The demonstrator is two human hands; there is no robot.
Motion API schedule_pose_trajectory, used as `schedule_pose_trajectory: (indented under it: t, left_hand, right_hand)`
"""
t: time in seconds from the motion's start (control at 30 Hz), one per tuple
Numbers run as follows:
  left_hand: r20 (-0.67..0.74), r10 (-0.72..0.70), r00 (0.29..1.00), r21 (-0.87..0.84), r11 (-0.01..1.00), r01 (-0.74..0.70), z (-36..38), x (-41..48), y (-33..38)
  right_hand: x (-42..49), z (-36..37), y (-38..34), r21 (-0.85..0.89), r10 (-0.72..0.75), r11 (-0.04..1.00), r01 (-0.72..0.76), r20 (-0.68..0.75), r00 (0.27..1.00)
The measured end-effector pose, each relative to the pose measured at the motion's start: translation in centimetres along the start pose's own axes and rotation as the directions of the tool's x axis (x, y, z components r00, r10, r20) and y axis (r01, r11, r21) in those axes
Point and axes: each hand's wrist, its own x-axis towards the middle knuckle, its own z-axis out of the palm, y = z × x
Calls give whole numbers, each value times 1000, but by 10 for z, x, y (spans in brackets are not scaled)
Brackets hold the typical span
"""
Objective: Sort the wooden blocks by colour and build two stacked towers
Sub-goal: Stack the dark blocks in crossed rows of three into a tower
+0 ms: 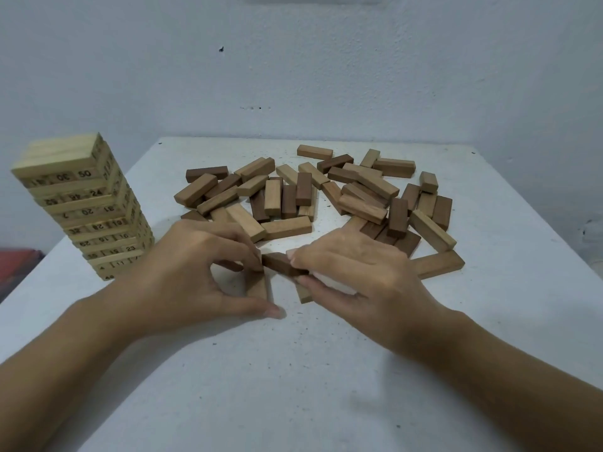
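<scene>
Fingers (243, 244) of left hand (195, 265), right hand (352, 272) seemingly pinch dark block (280, 264).

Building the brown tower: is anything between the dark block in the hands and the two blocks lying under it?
Nothing visible does. The right hand pinches the dark block right over the two base blocks, left hand at its other end. The loose pile lies behind, the pale tower off to the left.
</scene>
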Motion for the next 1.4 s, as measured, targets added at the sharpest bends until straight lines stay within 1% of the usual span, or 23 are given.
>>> schedule_pose_trajectory:
  t: [0.1, 0.2, 0.33, 0.37, 0.43, 0.5, 0.57, 0.67, 0.83, 0.93, 1.03, 1.2, 1.3, 1.4]
  left_hand:
    - [21, 16, 1000, -14, 1000, -16, -5, 0, -1]
    - [41, 22, 999, -14, 1000, -22, -6, -1, -2]
    - [47, 5, 999, -52, 999, -3, -6, -2, -2]
    - [49, -4, 999, -70, 998, 7, -5, -3, -2]
    - [56, -21, 998, -84, 996, 25, -3, -3, -2]
    - [70, -34, 997, -78, 996, 40, 1, -3, -2]
    - [87, -57, 995, -75, 995, 63, 4, -2, -1]
    - [85, -100, 991, -91, 990, 107, 8, -2, 1]
    - [95, -161, 982, -169, 970, 176, 13, 1, 13]
    - [109, -153, 982, -141, 976, 168, 17, 3, 22]
    - [121, -138, 983, -129, 980, 154, 21, 6, 33]
    - [125, -110, 986, -184, 974, 132, 40, 18, 55]
    - [119, -100, 988, -222, 967, 125, 55, 31, 72]
    - [145, -98, 985, -286, 948, 137, 69, 47, 88]
  right_hand:
    - [-2, 5, 1, -38, -51, 998, 53, 52, 997]
    - [-2, 9, 1, -46, -35, 998, 41, 129, 991]
    - [-3, 1, 2, 30, 96, 994, -107, 261, 961]
    - [-4, -3, 3, 14, 149, 987, -159, 280, 948]
    - [-5, -11, 6, -78, 264, 965, -252, 332, 906]
    - [-5, -15, 8, -176, 331, 943, -283, 403, 853]
    - [-4, -15, 10, -209, 348, 936, -283, 442, 826]
    - [-1, -14, 10, -201, 353, 935, -292, 439, 826]
    - [1, -24, 2, -200, 372, 928, -315, 439, 818]
    - [1, -34, -2, -225, 365, 930, -291, 469, 804]
    - [-5, -47, -4, -217, 367, 930, -298, 491, 790]
    - [-28, -68, -7, -113, 408, 908, -404, 463, 787]
    - [-45, -84, -3, -107, 439, 893, -437, 418, 795]
    - [-63, -105, 4, -98, 479, 870, -483, 392, 785]
